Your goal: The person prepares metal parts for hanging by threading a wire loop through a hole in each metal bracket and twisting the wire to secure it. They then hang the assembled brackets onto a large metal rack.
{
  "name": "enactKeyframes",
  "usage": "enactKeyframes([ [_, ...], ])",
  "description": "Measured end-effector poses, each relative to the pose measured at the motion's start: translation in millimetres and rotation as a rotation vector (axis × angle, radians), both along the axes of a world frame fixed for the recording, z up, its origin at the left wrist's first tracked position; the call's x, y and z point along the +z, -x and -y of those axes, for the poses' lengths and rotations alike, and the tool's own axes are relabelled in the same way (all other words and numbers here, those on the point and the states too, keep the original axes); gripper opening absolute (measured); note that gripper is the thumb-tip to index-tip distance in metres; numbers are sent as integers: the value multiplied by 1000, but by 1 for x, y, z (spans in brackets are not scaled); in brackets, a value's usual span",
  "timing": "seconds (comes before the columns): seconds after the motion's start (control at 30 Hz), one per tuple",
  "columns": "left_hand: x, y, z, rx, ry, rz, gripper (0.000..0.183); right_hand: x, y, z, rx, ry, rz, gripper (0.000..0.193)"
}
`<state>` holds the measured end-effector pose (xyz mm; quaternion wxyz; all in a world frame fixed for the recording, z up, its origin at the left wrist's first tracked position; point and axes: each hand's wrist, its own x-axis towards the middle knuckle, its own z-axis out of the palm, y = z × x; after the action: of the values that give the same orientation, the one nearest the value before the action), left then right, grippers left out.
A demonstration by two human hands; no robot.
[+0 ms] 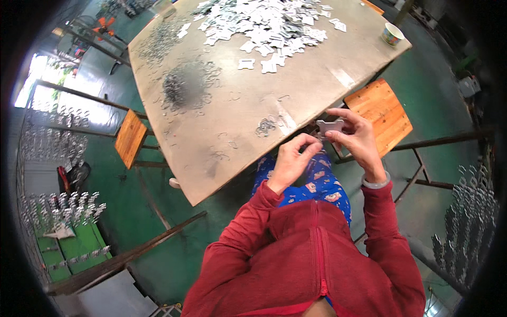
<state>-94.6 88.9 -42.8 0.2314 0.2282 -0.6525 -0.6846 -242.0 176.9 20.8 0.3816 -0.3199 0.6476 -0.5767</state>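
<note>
Right of the frame's centre, the right hand (357,135) pinches a plate (329,126), long axis roughly crosswise, just above-right of the left hand (292,159), curled nearly closed, its hold impossible to tell.

Bare tabletop (317,82) runs from the near edge, right of the small cluster of wire clips (265,127), up to the large heap of flat pale pieces (264,26), leaving a wide lane beyond the left hand (290,161) and the right hand (360,137). Leftward, the dense dark pile of clips (175,89) blocks a low sweep; rightward, a paper cup (392,35) stands near the far corner, and a wooden stool (385,113) takes up the space beside the right hand.
</note>
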Motion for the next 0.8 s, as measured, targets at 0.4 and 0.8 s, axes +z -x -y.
enactKeyframes([
  [0.4,-21,-20,116,412,644,351,22,-2,-12,-6,-6,1,-317,20],
  [0.8,-60,-10,168,418,923,423,5,-8,-6,-1,58,10,-336,28],
])
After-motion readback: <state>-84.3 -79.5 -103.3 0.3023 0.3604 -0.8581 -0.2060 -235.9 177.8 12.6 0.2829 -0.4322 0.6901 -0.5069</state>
